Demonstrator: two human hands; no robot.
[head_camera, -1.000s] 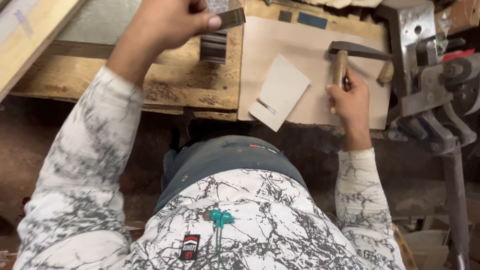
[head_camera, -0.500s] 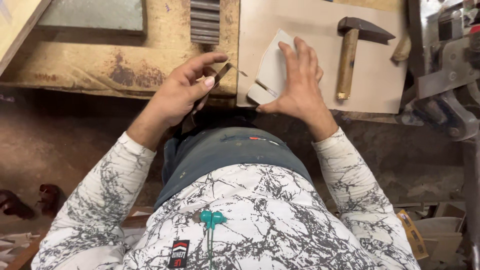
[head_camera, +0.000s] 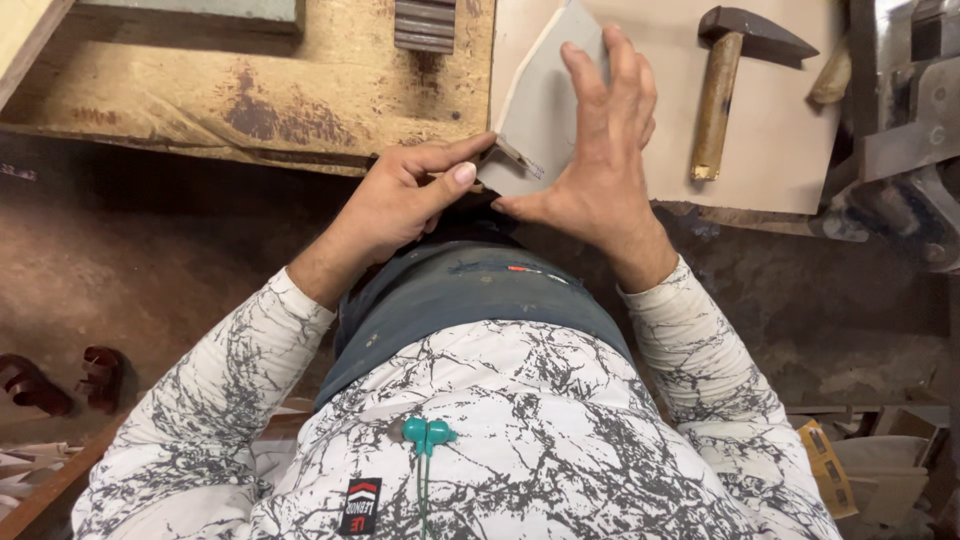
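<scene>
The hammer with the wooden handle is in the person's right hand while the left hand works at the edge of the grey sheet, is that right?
Not quite. In the head view the hammer lies by itself on the tan board, held by no one. The right hand lies spread on the grey sheet. The left hand does work at that sheet's edge.

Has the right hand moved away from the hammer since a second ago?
Yes. The right hand left the hammer lying on the tan board and moved left onto the grey sheet.
</scene>
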